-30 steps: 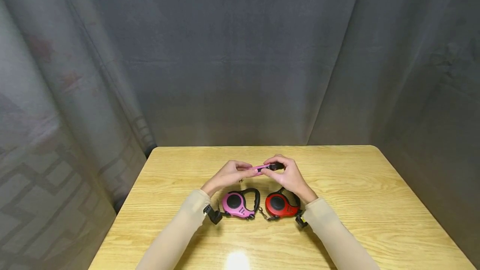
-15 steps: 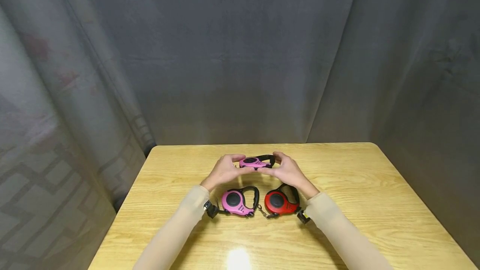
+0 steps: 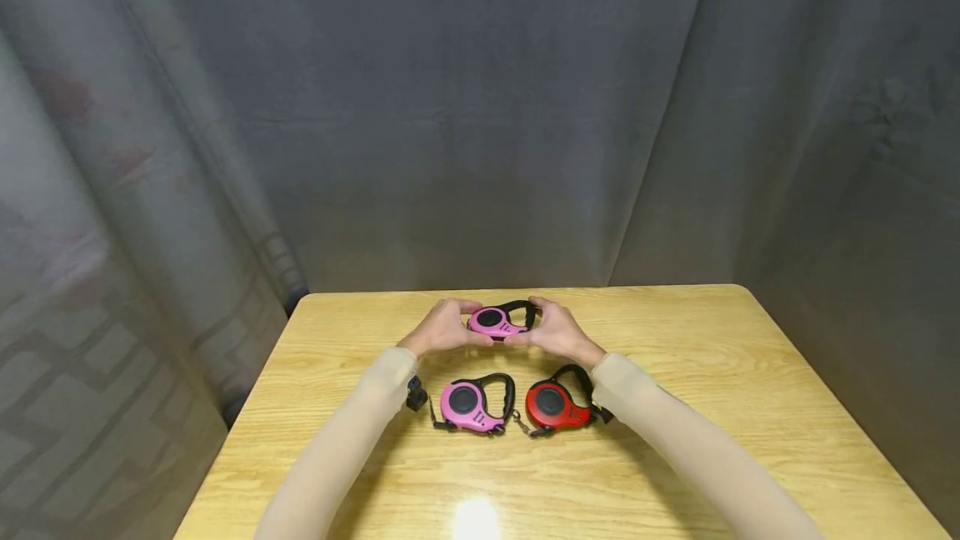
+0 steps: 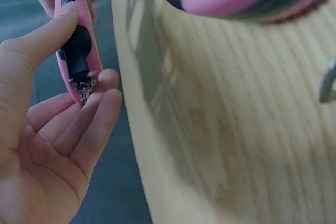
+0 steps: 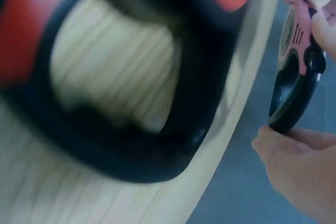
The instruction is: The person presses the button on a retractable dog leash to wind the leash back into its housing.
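Both hands hold a pink retractable dog leash (image 3: 490, 320) above the far part of the table, its black round centre facing the head camera. My left hand (image 3: 444, 328) grips the rounded casing end, thumb along the near edge. In the left wrist view a metal clip (image 4: 84, 83) sits by those fingers. My right hand (image 3: 558, 335) has its fingers at the black loop handle (image 5: 294, 103) and its thumb along the near edge. Closer in, a second pink leash (image 3: 463, 398) lies flat below the left hand, with a red leash (image 3: 548, 403) to its right.
A light wooden table (image 3: 675, 407) carries the leashes. Grey curtain (image 3: 465, 148) hangs behind the table's far edge and along both sides. Between the two lying leashes rests a small metal clip (image 3: 517, 418) on the red one's short cord.
The held pink leash has turned from edge-on to showing its flat face, and has shifted slightly left and away. My right hand's fingers have moved to the handle end. The lying leashes stay put.
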`<move>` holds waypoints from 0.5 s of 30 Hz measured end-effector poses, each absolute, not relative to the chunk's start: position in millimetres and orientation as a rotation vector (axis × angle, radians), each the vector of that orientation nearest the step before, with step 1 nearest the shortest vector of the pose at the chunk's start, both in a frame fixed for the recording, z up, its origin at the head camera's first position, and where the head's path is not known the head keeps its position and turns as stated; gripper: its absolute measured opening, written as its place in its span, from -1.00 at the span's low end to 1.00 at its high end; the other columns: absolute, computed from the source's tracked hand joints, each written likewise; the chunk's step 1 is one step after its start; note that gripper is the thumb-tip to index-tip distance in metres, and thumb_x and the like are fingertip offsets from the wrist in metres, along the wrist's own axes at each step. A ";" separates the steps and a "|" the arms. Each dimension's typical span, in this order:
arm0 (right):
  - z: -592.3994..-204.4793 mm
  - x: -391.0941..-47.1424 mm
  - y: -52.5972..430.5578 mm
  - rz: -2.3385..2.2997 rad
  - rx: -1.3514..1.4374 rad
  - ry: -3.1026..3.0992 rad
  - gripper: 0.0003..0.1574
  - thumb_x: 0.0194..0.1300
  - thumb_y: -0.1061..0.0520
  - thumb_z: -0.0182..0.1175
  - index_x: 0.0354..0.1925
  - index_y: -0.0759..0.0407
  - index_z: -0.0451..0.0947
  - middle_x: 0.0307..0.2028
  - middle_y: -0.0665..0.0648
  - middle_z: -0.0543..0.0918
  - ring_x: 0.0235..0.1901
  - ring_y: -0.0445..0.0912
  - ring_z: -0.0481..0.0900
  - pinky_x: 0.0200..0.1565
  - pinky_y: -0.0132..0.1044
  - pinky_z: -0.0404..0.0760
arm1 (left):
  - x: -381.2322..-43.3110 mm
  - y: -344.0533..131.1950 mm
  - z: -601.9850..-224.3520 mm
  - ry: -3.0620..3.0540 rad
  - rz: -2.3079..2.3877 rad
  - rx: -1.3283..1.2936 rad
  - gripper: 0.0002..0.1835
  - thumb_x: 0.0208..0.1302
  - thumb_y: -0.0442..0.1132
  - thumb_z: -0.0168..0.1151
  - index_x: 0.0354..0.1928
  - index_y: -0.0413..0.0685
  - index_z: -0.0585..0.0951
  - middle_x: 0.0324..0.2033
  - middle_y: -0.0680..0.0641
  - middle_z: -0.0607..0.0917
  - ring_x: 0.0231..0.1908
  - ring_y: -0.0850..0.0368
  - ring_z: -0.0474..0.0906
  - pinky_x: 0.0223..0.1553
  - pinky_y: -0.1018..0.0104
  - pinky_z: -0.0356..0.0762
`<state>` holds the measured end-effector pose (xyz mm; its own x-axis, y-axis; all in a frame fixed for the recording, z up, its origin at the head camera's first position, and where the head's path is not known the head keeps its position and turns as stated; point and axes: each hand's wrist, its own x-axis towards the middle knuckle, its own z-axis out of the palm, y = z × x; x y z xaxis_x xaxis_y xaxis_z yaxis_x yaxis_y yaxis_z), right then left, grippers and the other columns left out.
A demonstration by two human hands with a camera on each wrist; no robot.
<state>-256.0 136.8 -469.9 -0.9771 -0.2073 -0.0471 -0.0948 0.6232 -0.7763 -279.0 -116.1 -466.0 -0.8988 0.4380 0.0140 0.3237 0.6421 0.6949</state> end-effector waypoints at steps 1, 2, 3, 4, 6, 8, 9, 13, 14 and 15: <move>-472.0 -257.3 137.2 -1.271 -0.251 2.710 0.45 -0.02 -0.20 0.71 0.58 0.39 0.23 0.47 0.46 0.45 0.43 0.32 0.47 0.44 0.22 0.43 | -280.1 -116.2 -467.8 2.685 1.100 0.626 -0.07 0.08 0.04 0.70 0.42 -0.28 0.55 0.36 -0.26 0.64 0.40 -0.19 0.55 0.44 -0.07 0.46; -474.4 -258.8 137.5 -1.256 -0.250 2.708 0.44 -0.03 -0.18 0.72 0.58 0.39 0.23 0.46 0.46 0.46 0.42 0.31 0.48 0.45 0.21 0.43 | -280.9 -116.2 -469.7 2.662 1.105 0.617 -0.07 0.08 0.01 0.71 0.43 -0.29 0.54 0.37 -0.27 0.63 0.37 -0.19 0.58 0.45 -0.07 0.46; -476.7 -259.5 138.0 -1.234 -0.254 2.710 0.43 -0.03 -0.17 0.72 0.58 0.39 0.24 0.44 0.47 0.49 0.40 0.31 0.50 0.45 0.20 0.43 | -281.0 -116.3 -471.8 2.638 1.105 0.609 -0.07 0.09 -0.02 0.71 0.44 -0.28 0.52 0.38 -0.27 0.62 0.30 -0.21 0.63 0.45 -0.06 0.46; -479.2 -260.2 137.9 -1.207 -0.265 2.710 0.42 -0.03 -0.16 0.71 0.57 0.41 0.25 0.42 0.48 0.51 0.38 0.29 0.52 0.44 0.20 0.44 | -281.0 -116.7 -474.5 2.623 1.100 0.598 -0.07 0.08 -0.05 0.72 0.45 -0.28 0.52 0.39 -0.27 0.61 0.26 -0.19 0.66 0.44 -0.04 0.47; -484.4 -261.7 137.4 -1.154 -0.280 2.710 0.42 -0.06 -0.15 0.72 0.55 0.42 0.27 0.37 0.48 0.56 0.32 0.26 0.57 0.42 0.18 0.47 | -281.0 -117.7 -478.9 2.601 1.084 0.595 -0.06 0.05 -0.12 0.73 0.46 -0.28 0.51 0.40 -0.27 0.60 0.16 -0.19 0.71 0.44 -0.01 0.47; -489.5 -263.4 137.1 -1.098 -0.300 2.720 0.41 -0.07 -0.16 0.72 0.54 0.43 0.30 0.32 0.47 0.61 0.27 0.21 0.62 0.40 0.14 0.50 | -281.2 -117.9 -482.9 2.589 1.067 0.602 -0.05 0.02 -0.18 0.74 0.47 -0.28 0.50 0.41 -0.28 0.59 0.14 -0.18 0.72 0.45 0.00 0.46; -491.9 -263.8 137.0 -1.076 -0.307 2.727 0.41 -0.08 -0.17 0.73 0.53 0.44 0.31 0.31 0.46 0.62 0.25 0.20 0.63 0.39 0.13 0.51 | -281.4 -117.8 -484.9 2.596 1.048 0.610 -0.04 0.01 -0.19 0.74 0.47 -0.28 0.50 0.40 -0.28 0.59 0.18 -0.17 0.71 0.46 0.01 0.45; -501.7 -265.0 137.3 -1.026 -0.363 2.760 0.42 -0.12 -0.17 0.76 0.50 0.45 0.34 0.27 0.44 0.66 0.24 0.19 0.65 0.37 0.11 0.54 | -278.2 -116.8 -490.7 2.647 0.985 0.612 -0.06 -0.02 -0.17 0.76 0.43 -0.26 0.54 0.37 -0.25 0.63 0.35 -0.15 0.60 0.48 -0.02 0.42; -503.7 -264.3 137.9 -1.014 -0.376 2.769 0.42 -0.12 -0.17 0.76 0.50 0.45 0.34 0.27 0.44 0.66 0.25 0.20 0.65 0.37 0.12 0.54 | -276.7 -116.3 -491.7 2.662 0.957 0.614 -0.07 -0.02 -0.15 0.76 0.43 -0.25 0.55 0.36 -0.24 0.64 0.34 -0.14 0.61 0.47 -0.01 0.44; -505.5 -263.5 138.7 -1.008 -0.385 2.774 0.41 -0.12 -0.18 0.76 0.50 0.44 0.35 0.27 0.44 0.66 0.26 0.21 0.65 0.37 0.12 0.54 | -275.3 -115.7 -492.5 2.674 0.926 0.622 -0.08 0.00 -0.14 0.76 0.42 -0.25 0.56 0.35 -0.23 0.65 0.32 -0.13 0.62 0.45 0.00 0.46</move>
